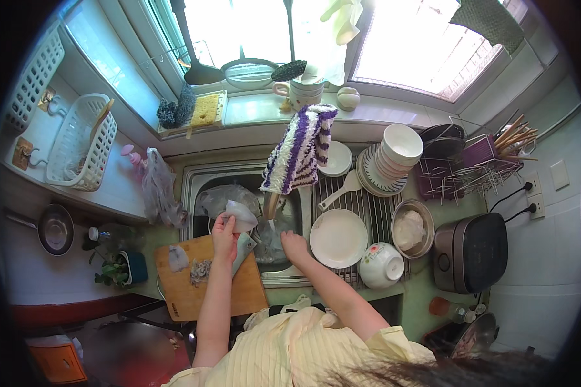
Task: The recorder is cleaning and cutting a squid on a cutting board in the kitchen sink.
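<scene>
My left hand (225,237) grips a pale, whitish piece of squid or similar seafood (241,216) above the left part of the steel sink (298,213). My right hand (295,245) is over the sink beside a clear plastic bag (269,242); its fingers are curled, and whether they hold the bag I cannot tell. Below my left hand, a wooden cutting board (232,302) bears a flat pale piece (178,258), a small heap of cut greyish pieces (201,272) and a cleaver (243,251), partly hidden by my forearm. A striped purple and white cloth (298,150) hangs over the faucet.
Right of the sink, a draining rack holds a white plate (339,238), an upturned flowered bowl (381,265), stacked bowls (401,145) and a rice paddle (341,189). A metal bowl (412,228) and a dark rice cooker (479,251) stand farther right. A potted plant (116,271) is at the left.
</scene>
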Available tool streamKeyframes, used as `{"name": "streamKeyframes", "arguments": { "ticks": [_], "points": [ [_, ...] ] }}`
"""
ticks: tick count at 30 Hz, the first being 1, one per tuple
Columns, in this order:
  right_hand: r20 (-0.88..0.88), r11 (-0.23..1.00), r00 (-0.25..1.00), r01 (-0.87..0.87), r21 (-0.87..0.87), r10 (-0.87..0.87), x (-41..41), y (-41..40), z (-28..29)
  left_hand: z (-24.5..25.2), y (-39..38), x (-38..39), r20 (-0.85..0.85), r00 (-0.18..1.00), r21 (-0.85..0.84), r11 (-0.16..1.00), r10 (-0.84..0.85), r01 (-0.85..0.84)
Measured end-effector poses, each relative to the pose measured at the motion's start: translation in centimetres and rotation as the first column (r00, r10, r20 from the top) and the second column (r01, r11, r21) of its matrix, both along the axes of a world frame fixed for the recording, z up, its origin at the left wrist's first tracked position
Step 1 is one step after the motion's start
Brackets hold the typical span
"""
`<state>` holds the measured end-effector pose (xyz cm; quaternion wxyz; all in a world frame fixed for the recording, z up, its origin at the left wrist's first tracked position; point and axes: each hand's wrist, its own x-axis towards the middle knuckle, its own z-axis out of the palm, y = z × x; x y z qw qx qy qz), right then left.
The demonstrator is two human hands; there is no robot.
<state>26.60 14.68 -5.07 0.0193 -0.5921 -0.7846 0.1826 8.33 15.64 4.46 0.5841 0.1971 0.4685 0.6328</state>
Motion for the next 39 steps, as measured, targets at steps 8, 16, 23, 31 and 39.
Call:
{"name": "streamKeyframes", "arguments": {
  "ticks": [8, 16, 23, 31, 39],
  "points": [
    [-0.717, 0.76, 0.346, -0.016, -0.65, -0.605, 0.5, 2.9, -3.6, -1.2, 0.4, 3.8, 0.213, 0.964, -0.079, 0.98, -0.16, 0.18],
    [-0.094, 0.176, -0.24, -0.346, -0.921, -0.966, -0.8, 2.6, 3.0, -4.7, -2.4, 7.1, -0.894, 0.39, -0.081, 0.935, -0.221, 0.345],
    [-0.252, 0.307, -0.178, -0.461, -0.833, -0.951, 0.6, 3.4, -0.8, -5.0, -4.4, 6.5, -0.996, 0.023, 0.081, 0.784, 0.085, 0.616],
    [-0.396, 0.401, -0.087, -0.342, -0.85, -0.914, 0.7, 3.9, 0.4, -5.3, -5.5, 5.9, -0.937, 0.11, -0.259, 0.871, -0.332, 0.418],
    [-0.413, 0.466, -0.216, -0.395, -0.792, -0.885, -0.6, 2.6, 2.6, -5.8, -2.8, 8.7, -0.984, -0.071, -0.18, 0.894, -0.165, 0.411]
  ]
}}
